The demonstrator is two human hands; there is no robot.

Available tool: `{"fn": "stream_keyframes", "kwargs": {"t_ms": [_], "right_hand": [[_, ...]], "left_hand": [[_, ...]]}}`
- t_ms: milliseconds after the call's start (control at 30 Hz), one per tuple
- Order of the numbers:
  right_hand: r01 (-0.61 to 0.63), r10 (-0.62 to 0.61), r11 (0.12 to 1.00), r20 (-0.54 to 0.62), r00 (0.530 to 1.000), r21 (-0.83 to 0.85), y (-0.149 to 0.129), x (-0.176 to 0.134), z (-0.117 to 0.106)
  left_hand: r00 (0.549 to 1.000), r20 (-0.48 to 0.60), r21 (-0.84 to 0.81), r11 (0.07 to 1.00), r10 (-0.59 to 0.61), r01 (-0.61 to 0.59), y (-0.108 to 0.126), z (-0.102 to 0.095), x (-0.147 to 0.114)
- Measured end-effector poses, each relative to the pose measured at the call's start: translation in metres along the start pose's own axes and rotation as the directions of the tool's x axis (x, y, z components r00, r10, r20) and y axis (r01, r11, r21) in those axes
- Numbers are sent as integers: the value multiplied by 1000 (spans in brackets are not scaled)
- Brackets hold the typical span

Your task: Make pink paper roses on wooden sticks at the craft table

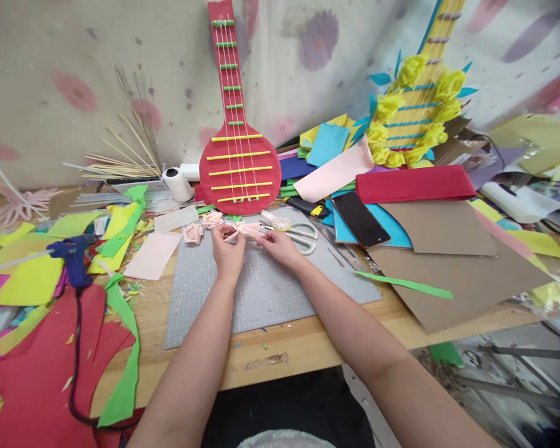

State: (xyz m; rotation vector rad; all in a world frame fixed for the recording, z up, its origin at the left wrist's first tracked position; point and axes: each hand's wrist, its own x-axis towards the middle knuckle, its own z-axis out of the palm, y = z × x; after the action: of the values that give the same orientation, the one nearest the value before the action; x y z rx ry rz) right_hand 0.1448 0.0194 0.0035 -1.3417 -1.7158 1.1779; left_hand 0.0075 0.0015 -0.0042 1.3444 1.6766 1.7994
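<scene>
Left hand (228,252) and right hand (280,244) are closed on a pale pink strip (250,229) over the grey cutting mat (266,295). Pink roses (193,234) lie beside the left, scissors (303,236) beside the right; beyond, on the worktop (298,340), stands a red stringed instrument (240,177).

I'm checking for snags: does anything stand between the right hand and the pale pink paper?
Nothing visible does. The right hand and left hand both hold the pale pink paper; the scissors lie beside the right hand, not between.
</scene>
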Motion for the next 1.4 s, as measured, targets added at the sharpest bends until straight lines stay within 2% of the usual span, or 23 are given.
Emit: {"fn": "stream_keyframes", "kwargs": {"t_ms": [100, 400, 700, 1000, 1267, 1400], "right_hand": [[-6, 6, 1000, 17, 1000, -21, -1, 0, -2], [1, 0, 1000, 26, 1000, -21, -2, -2, -7], [54, -60, 995, -66, 996, -87, 0, -2, -9], [135, -140, 985, -41, 989, -111, -4, -4, -9], [114, -115, 981, 3, 993, -157, -3, -3, -9], [108, -111, 973, -2, 994, -202, -1, -3, -7]], "left_hand": [[1000, 9, -5, 1000, -10, 10, 1, -1, 0], [999, 36, 115, 993, -10, 6, 2, -7, 0], [998, 59, 191, 981, 21, -32, 4, -9, 0], [999, 36, 100, 995, 26, -30, 3, -6, -1], [1000, 2, 95, 995, 15, -15, 5, -7, 0], [999, -10, 29, 999, -46, 46, 1, -6, 2]]}}
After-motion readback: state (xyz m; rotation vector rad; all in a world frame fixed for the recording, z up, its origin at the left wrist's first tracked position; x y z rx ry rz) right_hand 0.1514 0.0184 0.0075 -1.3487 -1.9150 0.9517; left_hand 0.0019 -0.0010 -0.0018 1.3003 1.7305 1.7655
